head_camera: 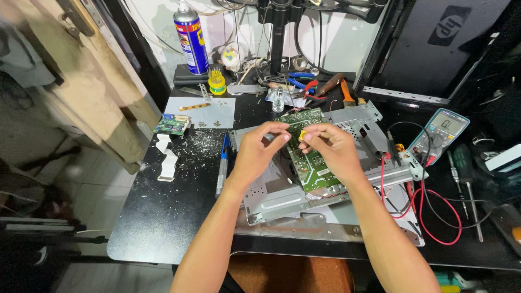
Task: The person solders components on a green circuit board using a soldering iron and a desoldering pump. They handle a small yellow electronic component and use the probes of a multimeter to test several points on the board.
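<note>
Black cluttered bench [163,217] under me: my left hand [259,149] and right hand [328,146] pinch together on a small yellow component [302,133] above the green circuit board [312,163]. I'd keep the grip light and steady, held close over the board.

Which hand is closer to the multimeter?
The right hand. It is over the green circuit board, with the multimeter further to its right. The left hand is beyond the right hand, further from the meter.

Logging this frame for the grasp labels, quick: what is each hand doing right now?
Left hand: fingers pinched together over the green circuit board; whether it grips anything cannot be told.
Right hand: closed, pinching a small yellow part at the fingertips.
</note>
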